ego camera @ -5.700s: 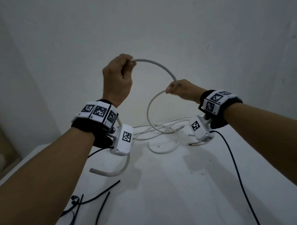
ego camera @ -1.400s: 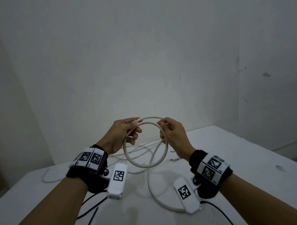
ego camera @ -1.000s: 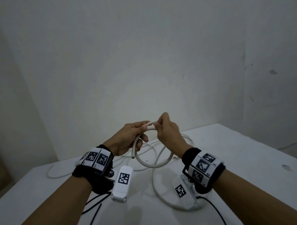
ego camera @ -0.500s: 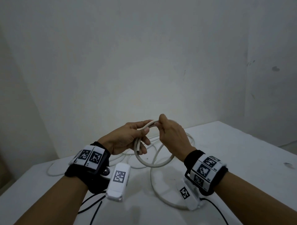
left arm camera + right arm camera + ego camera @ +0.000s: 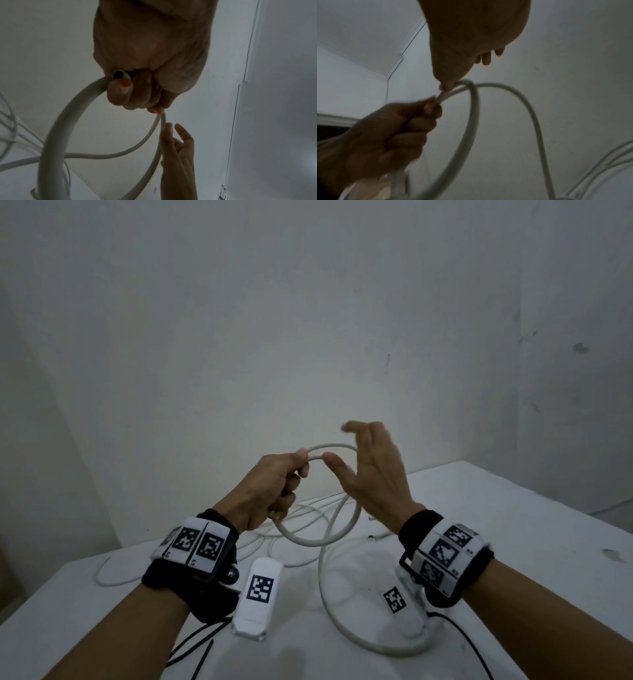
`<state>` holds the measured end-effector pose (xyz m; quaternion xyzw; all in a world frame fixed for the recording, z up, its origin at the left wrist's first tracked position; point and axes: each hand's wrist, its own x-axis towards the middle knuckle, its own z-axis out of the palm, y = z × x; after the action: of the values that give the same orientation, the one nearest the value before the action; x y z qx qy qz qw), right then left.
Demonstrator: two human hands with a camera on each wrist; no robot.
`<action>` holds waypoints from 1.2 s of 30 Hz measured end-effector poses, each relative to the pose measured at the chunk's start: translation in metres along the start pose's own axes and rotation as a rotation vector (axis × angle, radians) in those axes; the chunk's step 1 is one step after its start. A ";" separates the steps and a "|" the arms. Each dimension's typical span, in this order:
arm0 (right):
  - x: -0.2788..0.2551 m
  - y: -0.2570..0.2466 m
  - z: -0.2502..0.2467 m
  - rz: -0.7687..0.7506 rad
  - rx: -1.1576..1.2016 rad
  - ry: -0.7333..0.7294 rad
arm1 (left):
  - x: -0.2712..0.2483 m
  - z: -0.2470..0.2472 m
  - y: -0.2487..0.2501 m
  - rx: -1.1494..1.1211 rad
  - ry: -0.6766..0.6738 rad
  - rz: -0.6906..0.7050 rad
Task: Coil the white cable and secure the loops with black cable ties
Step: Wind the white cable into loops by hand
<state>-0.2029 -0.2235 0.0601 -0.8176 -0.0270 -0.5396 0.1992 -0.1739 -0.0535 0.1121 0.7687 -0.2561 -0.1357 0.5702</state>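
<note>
My left hand grips the white cable where its turns overlap and holds a round loop upright above the table. The cable's cut end pokes out of that fist. My right hand is open just right of the loop, fingers spread. Its thumb is close against the cable; I cannot tell if it touches. The left wrist view shows the right fingers straight beside the loop. Thin black cable ties lie at the table's near left.
More white cable trails from the loop and lies in loose curves across the white table. A thinner white wire lies at the back left. A black lead runs from the right wrist camera. A wall stands close behind.
My right hand has let go of the loop's top and opened, moving a little right. The left hand now holds the loop alone, and the loop has widened.
</note>
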 end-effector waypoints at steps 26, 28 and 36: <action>0.034 -0.011 -0.029 0.696 1.289 -0.469 | 0.009 0.019 0.017 -0.352 0.503 0.183; 0.033 -0.014 -0.029 0.704 1.397 -0.450 | 0.011 0.021 0.018 -0.412 0.535 0.164; 0.011 -0.023 -0.013 0.875 1.578 -0.205 | 0.015 0.032 0.010 -0.615 0.575 0.141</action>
<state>-0.2156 -0.2087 0.0807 -0.4249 -0.0933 -0.1649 0.8852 -0.1794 -0.0897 0.1130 0.5501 -0.0864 0.0534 0.8289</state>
